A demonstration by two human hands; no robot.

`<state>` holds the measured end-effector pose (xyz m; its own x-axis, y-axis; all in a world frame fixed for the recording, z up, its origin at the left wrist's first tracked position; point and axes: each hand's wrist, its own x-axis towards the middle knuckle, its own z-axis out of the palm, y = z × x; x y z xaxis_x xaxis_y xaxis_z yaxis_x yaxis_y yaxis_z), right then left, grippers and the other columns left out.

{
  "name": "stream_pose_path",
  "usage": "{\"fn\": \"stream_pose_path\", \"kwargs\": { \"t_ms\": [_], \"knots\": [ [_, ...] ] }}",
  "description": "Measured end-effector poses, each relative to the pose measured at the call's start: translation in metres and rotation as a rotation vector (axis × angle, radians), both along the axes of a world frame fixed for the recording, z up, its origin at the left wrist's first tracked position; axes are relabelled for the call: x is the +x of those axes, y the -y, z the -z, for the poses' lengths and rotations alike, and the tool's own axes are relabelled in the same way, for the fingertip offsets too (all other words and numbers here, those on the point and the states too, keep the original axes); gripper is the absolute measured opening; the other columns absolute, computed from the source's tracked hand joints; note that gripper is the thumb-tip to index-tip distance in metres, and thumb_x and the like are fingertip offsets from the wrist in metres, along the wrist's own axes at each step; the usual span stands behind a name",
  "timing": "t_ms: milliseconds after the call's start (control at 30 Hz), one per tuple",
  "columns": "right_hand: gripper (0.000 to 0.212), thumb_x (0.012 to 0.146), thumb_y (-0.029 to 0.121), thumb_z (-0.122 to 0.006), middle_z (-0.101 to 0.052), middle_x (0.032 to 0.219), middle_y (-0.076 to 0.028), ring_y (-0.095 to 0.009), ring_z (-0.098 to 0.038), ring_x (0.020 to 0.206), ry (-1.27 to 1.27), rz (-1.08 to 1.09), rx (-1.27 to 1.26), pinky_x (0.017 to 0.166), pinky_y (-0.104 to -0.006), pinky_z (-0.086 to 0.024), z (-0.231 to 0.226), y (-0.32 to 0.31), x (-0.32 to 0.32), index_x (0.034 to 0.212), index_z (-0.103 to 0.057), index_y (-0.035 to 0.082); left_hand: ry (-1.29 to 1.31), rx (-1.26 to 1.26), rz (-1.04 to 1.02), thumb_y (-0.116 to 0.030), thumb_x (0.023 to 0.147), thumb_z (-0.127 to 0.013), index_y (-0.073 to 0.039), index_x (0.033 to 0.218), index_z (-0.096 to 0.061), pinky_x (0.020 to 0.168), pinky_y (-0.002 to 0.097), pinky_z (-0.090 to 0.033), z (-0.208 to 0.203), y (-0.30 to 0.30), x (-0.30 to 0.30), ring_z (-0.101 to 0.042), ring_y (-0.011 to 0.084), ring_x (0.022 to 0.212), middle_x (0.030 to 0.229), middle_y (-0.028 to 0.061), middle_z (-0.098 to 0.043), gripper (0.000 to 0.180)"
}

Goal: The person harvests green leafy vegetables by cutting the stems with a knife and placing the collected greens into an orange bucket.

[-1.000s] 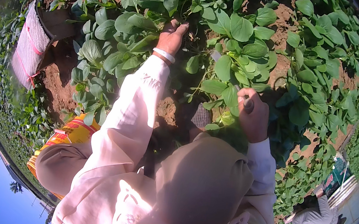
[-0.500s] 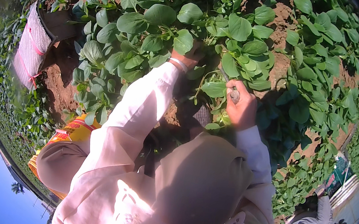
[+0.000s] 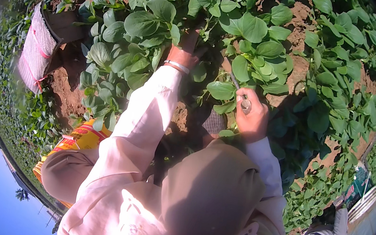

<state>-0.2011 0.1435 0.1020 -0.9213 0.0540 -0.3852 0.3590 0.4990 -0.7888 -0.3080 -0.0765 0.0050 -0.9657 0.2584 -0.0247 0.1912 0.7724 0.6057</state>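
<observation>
One broad-leaved green plant (image 3: 142, 24) stands just beside the left hand (image 3: 186, 48), whose fingertips are hidden, so its grip cannot be told. Rightward, a bladed hand tool (image 3: 235, 80) slants among leaves (image 3: 221, 90), its handle wrapped in the right hand (image 3: 253, 119).

Remotely, I make out smooth leaves (image 3: 142, 24) with a soft sheen over rough, matt soil (image 3: 66, 92). The sleeve (image 3: 143, 106) is thin, smooth cloth; the trousers (image 3: 210, 194), matt fabric. I read the tool's shaft (image 3: 235, 80) as dull metal, the bracelet (image 3: 177, 66) as smooth, its material unclear.
</observation>
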Motion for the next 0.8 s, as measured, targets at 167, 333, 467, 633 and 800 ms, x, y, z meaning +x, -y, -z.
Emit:
{"fn": "stream_pose_path", "kwargs": {
  "t_ms": [167, 333, 467, 633, 800],
  "knots": [
    [0.014, 0.080, 0.008, -0.062, -0.063, 0.075, -0.018, -0.035, -0.062, 0.067, -0.136, 0.024, 0.073, 0.062, -0.0387, -0.048, 0.038, 0.029, -0.032, 0.094, -0.061, 0.005, -0.140, -0.381, 0.016, -0.009, 0.078, -0.060, -0.015, 0.109, -0.060, 0.065, 0.0433, -0.051, 0.013, -0.021, -0.008, -0.061, 0.0340, 0.079, 0.092, 0.0143, -0.058, 0.031],
    [0.008, 0.085, 0.004, -0.059, -0.053, 0.062, -0.005, -0.010, -0.046, 0.054, -0.109, 0.023, -0.044, 0.053, -0.0261, -0.040, 0.000, 0.002, -0.024, 0.093, -0.061, 0.004, -0.093, -0.159, 0.046, -0.014, 0.078, -0.062, -0.008, 0.101, -0.062, 0.071, 0.0440, -0.050, -0.004, 0.000, -0.007, -0.062, 0.0353, 0.085, 0.096, 0.0160, -0.061, 0.023],
    [0.014, 0.081, 0.005, -0.059, -0.052, 0.059, -0.015, -0.035, -0.057, 0.055, -0.037, -0.139, 0.090, 0.048, -0.0394, -0.039, -0.026, -0.033, 0.000, 0.093, -0.056, 0.011, 0.240, 0.253, -0.216, -0.020, 0.081, -0.063, -0.007, 0.118, -0.058, 0.082, 0.0400, -0.047, -0.032, -0.010, 0.002, -0.059, 0.0388, 0.094, 0.102, 0.0178, -0.062, 0.039],
    [0.023, 0.073, 0.002, -0.058, -0.054, 0.061, -0.014, -0.037, -0.057, 0.058, -0.101, -0.238, 0.151, 0.051, -0.0423, -0.041, -0.025, -0.042, 0.015, 0.094, -0.055, 0.012, 0.061, 0.055, 0.054, -0.015, 0.065, -0.073, -0.004, 0.103, -0.062, 0.076, 0.0424, -0.048, 0.001, -0.018, 0.020, -0.059, 0.0388, 0.089, 0.093, 0.0188, -0.062, 0.041],
    [0.027, 0.070, 0.004, -0.059, -0.056, 0.064, -0.016, -0.038, -0.058, 0.062, 0.009, -0.182, 0.090, 0.053, -0.0435, -0.043, -0.008, -0.017, 0.004, 0.095, -0.055, 0.013, 0.102, -0.389, 0.238, -0.028, 0.068, -0.070, -0.009, 0.090, -0.067, 0.086, 0.0387, -0.047, 0.029, -0.026, 0.030, -0.064, 0.0322, 0.078, 0.081, 0.0160, -0.065, 0.029]
  ]
}}
